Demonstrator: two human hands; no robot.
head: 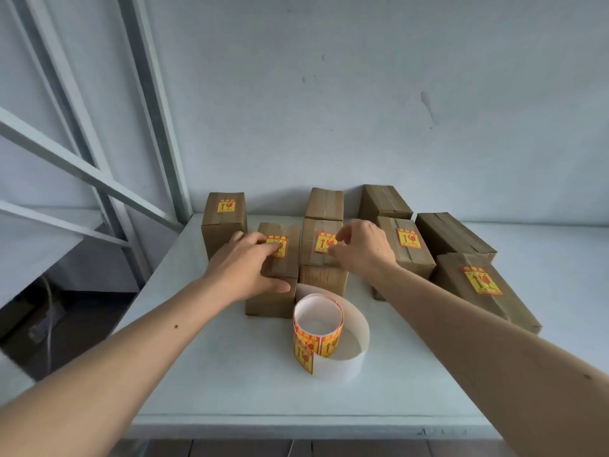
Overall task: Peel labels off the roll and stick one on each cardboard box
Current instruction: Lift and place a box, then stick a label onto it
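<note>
- White table (428,374) is the base for everything; pale wall (362,94) right behind it, grey metal frame (99,179) off its left edge.
- Eight cardboard boxes on the table, clustered at the back. Using the label roll as landmark:
- Far right of the roll: long box (487,291), label on top, tilted; plain box (454,235) behind it, no label seen.
- Right of the roll, behind the right forearm: box (405,249) with a label (409,238); plain box (384,201) behind that, near the wall.
- Straight behind the roll: centre box (321,255) with a label (324,242); plain box (324,202) further back.
- Just behind-left of the roll: near box (273,291), label (278,245) on top. Further back-left: upright box (224,222), labelled.
- Left hand (245,268) lies flat and spread on the near box, fingers on its label, thumb along the front edge. Grips nothing.
- Right hand (359,249) over the centre box, fingers curled loosely, tips at the right edge of that label. Can't tell if it's pinching or only pressing.
- Label roll (318,328) stands on edge at table centre, in front of the near and centre boxes, apart from both hands. Yellow-red labels face outward.
- White backing strip (357,338) loops loose round the roll's right side.
</note>
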